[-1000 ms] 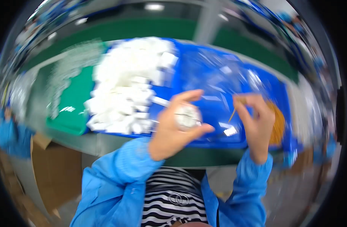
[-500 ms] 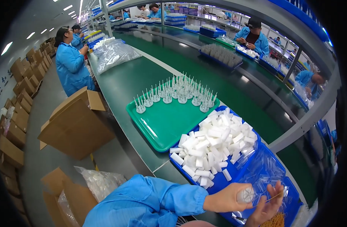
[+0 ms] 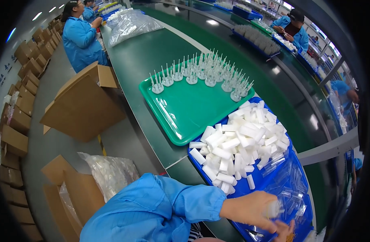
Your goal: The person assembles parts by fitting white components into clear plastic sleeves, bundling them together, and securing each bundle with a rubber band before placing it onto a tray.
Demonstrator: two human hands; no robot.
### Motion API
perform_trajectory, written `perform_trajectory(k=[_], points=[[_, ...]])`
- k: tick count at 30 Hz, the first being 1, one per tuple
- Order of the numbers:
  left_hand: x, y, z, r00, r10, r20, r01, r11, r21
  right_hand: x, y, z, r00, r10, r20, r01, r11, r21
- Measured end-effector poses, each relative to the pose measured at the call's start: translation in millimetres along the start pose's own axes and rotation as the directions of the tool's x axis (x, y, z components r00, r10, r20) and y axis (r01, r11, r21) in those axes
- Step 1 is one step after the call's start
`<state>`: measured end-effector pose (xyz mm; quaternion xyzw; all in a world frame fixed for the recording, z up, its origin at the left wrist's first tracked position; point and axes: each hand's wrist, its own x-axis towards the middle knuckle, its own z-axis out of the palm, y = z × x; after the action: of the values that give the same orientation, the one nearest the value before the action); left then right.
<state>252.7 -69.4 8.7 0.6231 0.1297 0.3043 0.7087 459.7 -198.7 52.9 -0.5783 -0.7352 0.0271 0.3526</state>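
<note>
White piece (image 3: 273, 209) is sitting above the blue trays (image 3: 242, 188), the left hand (image 3: 249, 209) grasping it in its fingers, presumably for easy reach by the right hand (image 3: 282, 231). Whether that hand's fingers are gripping anything, I cannot tell. Beyond, clear parts (image 3: 292, 187) and white blocks (image 3: 232, 142) are lying in separate heaps, likely for easy picking. Farther, a green tray (image 3: 189, 111) is carrying pronged clear pieces (image 3: 210, 80) upright on broad bases, apparently for steadiness.

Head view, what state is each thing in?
Green tray, partly filled
Clear stemmed pieces, standing upright in it
White blocks, heaped loosely in blue tray
Lower cardboard box, open
Left hand, closed on blurred white piece
Right hand, partly hidden, grip unclear
</note>
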Motion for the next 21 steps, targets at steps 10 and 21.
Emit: perform_trajectory(k=[10,21], points=[[-16,20,52,0.931,0.358,0.077,-0.359,0.933,0.009,-8,-42,25,0.547,0.688,-0.477,0.06,0.536,0.842],[-38,11,49,0.99,-0.037,0.139,-0.018,0.928,0.371,-48,-56,23,0.951,0.309,0.0,-0.277,0.852,0.445]])
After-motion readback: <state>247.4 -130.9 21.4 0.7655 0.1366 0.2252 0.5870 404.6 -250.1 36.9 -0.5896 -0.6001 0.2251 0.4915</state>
